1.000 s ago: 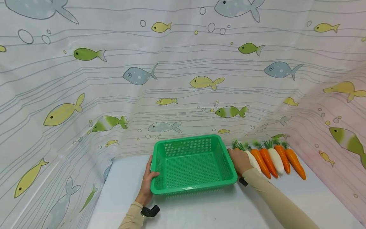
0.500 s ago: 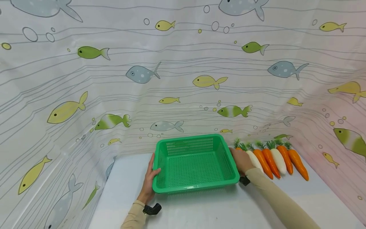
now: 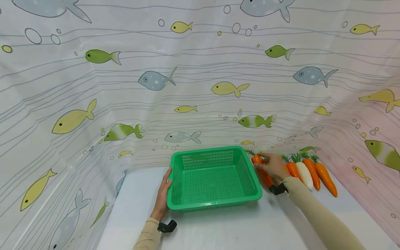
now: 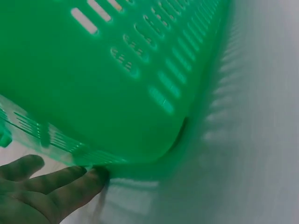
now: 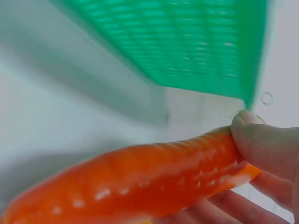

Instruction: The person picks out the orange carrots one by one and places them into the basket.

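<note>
An orange carrot (image 3: 265, 177) with green leafy tops is in my right hand (image 3: 275, 166), just right of the green basket (image 3: 215, 205). In the right wrist view, the thumb (image 5: 254, 130) lies on the thick end of the carrot (image 5: 131, 177), with the fingers beneath it. My left hand (image 3: 162, 198) rests against the basket's left side. Its fingers (image 4: 70, 189) are fairly straight near the bottom of the basket wall (image 4: 93, 107) in the left wrist view. The left thumb is not visible there.
To the right lie more carrots (image 3: 326, 178) and a white radish (image 3: 304, 175) in a row, partly behind my right arm. A fish-patterned sheet (image 3: 200, 100) hangs behind and at both sides of the white table (image 3: 218, 232).
My right hand has left the basket's right side, shifted slightly right and taken the nearest carrot. The left thumb has drawn back from over the rim. The basket stays put.
</note>
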`<action>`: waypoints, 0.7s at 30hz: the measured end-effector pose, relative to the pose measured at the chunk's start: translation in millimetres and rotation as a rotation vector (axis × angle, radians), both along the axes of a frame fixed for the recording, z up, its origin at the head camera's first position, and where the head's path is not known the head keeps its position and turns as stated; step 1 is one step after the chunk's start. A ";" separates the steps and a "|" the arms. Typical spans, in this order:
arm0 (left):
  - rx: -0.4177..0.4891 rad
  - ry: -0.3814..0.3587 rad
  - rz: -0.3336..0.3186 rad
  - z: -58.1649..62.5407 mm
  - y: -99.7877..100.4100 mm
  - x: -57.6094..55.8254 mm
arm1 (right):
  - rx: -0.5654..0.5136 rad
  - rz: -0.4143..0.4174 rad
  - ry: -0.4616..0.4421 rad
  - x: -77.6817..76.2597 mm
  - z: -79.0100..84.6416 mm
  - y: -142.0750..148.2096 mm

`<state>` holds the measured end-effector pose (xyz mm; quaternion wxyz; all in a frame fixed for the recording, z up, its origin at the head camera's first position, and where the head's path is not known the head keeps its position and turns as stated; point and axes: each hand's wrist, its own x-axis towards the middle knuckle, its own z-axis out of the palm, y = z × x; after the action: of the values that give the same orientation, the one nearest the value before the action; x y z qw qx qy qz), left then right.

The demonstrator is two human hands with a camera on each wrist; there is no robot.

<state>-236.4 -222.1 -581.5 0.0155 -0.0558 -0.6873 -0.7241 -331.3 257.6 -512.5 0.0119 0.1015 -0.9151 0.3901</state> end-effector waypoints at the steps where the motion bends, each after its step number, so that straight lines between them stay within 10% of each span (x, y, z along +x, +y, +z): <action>1: -0.010 -0.003 0.005 0.1 -0.2 -0.3 | -0.024 -0.006 -0.021 0.0 5.0 2.0; 21: -0.073 0.014 -0.041 -3.5 -8.8 0.3 | -0.613 0.022 -0.459 -9.7 42.5 16.7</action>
<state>-236.1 -230.9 -585.0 0.0036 -0.0755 -0.7118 -0.6983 -341.1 274.3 -470.0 -0.1676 0.0131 -0.7339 0.6581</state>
